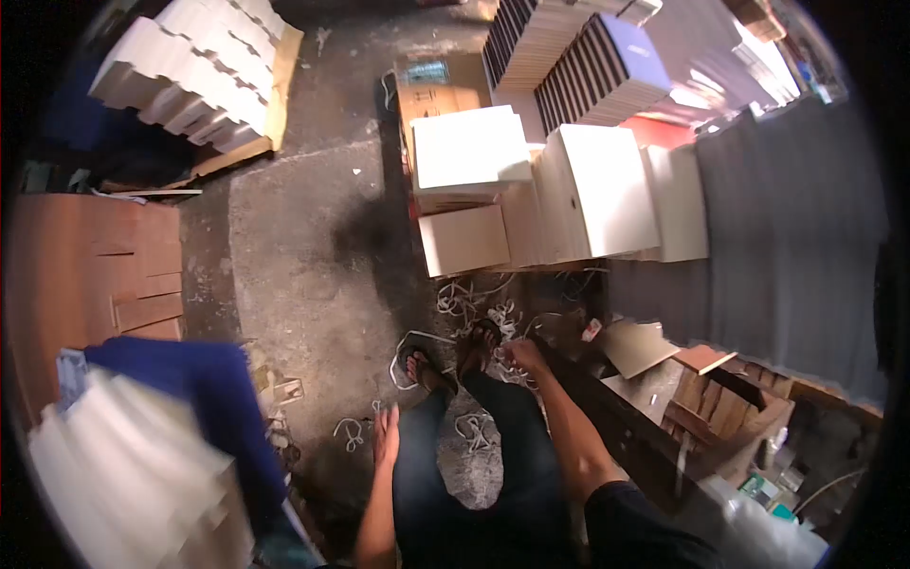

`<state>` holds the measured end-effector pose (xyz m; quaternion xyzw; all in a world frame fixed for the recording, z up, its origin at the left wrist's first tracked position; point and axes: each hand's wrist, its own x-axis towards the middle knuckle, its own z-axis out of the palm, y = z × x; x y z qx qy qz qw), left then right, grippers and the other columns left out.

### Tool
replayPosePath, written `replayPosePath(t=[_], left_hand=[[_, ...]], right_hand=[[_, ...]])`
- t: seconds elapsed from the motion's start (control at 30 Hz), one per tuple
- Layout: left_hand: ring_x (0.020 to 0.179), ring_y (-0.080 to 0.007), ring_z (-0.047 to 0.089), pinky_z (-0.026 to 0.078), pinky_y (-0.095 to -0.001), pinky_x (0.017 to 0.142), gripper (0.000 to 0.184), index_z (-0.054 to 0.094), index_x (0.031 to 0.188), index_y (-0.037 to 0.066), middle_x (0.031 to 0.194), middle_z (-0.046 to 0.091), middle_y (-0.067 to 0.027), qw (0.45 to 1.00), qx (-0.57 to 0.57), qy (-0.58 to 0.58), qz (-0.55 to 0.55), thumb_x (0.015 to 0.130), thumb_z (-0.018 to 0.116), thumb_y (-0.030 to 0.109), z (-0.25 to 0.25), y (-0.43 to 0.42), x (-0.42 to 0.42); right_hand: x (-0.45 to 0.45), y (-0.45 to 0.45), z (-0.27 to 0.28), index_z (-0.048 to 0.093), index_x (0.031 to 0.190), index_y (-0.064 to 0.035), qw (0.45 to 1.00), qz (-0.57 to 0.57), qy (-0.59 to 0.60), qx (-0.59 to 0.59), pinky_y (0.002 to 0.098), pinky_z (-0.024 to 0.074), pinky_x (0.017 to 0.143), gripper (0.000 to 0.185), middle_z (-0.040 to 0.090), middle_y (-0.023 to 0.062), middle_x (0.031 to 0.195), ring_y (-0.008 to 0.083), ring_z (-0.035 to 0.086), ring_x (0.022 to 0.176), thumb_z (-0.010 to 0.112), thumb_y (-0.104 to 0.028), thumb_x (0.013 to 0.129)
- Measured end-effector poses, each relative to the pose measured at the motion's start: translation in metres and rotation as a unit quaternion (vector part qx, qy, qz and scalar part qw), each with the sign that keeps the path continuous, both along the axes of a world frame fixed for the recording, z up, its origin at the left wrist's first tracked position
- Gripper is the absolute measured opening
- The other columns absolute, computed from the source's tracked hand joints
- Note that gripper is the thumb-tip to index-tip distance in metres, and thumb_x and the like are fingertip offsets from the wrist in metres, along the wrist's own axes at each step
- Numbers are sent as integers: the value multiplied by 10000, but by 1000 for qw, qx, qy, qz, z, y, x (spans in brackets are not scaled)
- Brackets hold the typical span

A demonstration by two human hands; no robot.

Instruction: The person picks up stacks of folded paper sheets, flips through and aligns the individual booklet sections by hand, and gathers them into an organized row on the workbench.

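My left hand hangs beside my left leg, its fingers stretched out and holding nothing that I can see. A bit of white string lies on the floor near it. My right hand is closed in front of my right knee; what it holds, if anything, is hidden. Close to that hand lies a tangle of white string by my sandalled feet. Beyond, stacks of white-covered blocks or books stand on a low platform, one stack with a cream top nearest the walkway.
On the right is a wooden bin with boards in it, beside a grey sheet-covered pile. Blue-topped stacks stand at the back. White stacks, brown boards and a blurred white pile line the left. Concrete floor runs between.
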<state>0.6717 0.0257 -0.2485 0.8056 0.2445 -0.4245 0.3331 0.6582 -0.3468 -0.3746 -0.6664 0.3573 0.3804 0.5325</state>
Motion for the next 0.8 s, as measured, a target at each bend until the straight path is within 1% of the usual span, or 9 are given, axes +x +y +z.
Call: replayPosePath(t=[0.1, 0.13, 0.17, 0.23, 0.43, 0.53, 0.6, 0.67, 0.8], left_hand=[[1391, -294, 280, 228, -379, 1124, 619, 416, 1399, 28, 1483, 346, -172, 974, -182, -128, 40, 977, 394, 480, -123, -55, 92], [1417, -242, 247, 211, -359, 1133, 627, 392, 1420, 31, 1505, 327, -144, 954, -259, -140, 56, 981, 397, 479, -153, -76, 125], [1417, -242, 247, 211, -359, 1133, 627, 392, 1420, 31, 1505, 327, -144, 955, -256, -138, 54, 981, 397, 479, -173, -96, 153], [1442, -253, 162, 122, -360, 1161, 898, 163, 1506, 52, 1565, 169, -142, 956, -276, -97, 29, 890, 480, 623, -204, -132, 202], [1419, -263, 155, 114, -532, 1115, 1040, 87, 1535, 239, 1565, 157, -71, 888, -452, 3, 86, 736, 599, 666, -296, -160, 261], [1417, -254, 161, 167, -507, 1111, 1029, 121, 1531, 223, 1567, 154, -79, 901, -431, -6, 51, 733, 611, 651, -307, -157, 265], [1391, -244, 219, 242, -443, 1093, 980, 200, 1514, 194, 1525, 250, -73, 910, -410, 2, 67, 742, 620, 629, -326, -145, 263], [1233, -218, 430, 360, -406, 1024, 820, 399, 1379, 116, 1354, 461, -71, 913, -396, -8, 101, 772, 608, 628, -329, -144, 276], [994, -153, 600, 514, -368, 842, 421, 597, 1095, 101, 1055, 635, -24, 874, -445, 14, 196, 805, 695, 389, -329, -115, 330]], right_hand=[[29, 7, -148, 541, 1317, -70, 975, -109, -134, -140, 303, 490, 788, 427, 633, 116, 1155, 184, 623, 990, 457, -302, 969], [31, 7, -235, 468, 1367, -79, 885, -366, -266, 115, 329, 462, 819, 462, 563, 121, 1245, 198, 577, 1018, 504, -228, 931], [30, 8, -323, 395, 1417, -88, 666, -550, -320, 388, 354, 434, 851, 550, 494, 125, 1335, 212, 532, 1047, 550, -153, 893], [84, 6, -238, 349, 1438, -74, 888, -361, -285, -3, 363, 389, 932, 568, 474, 150, 1363, 235, 485, 1152, 541, -187, 915], [114, 35, -227, 308, 1454, -52, 852, -262, -331, -311, 391, 396, 969, 622, 493, 175, 1354, 299, 502, 1210, 577, -216, 918], [135, 27, -226, 424, 1376, -31, 824, -245, -408, -307, 351, 450, 880, 556, 552, 123, 1284, 304, 589, 1050, 631, -173, 880], [133, 29, -234, 488, 1305, -4, 801, -445, -393, -77, 342, 443, 889, 502, 598, 110, 1187, 256, 585, 1021, 661, -157, 860], [117, 32, -234, 530, 1264, -15, 837, -422, -342, -71, 340, 455, 866, 448, 609, 89, 1130, 199, 579, 975, 665, -135, 854], [71, 69, -260, 518, 1291, -64, 953, -90, -217, -192, 405, 461, 892, 439, 535, 110, 1282, 242, 552, 1110, 611, -221, 892]])
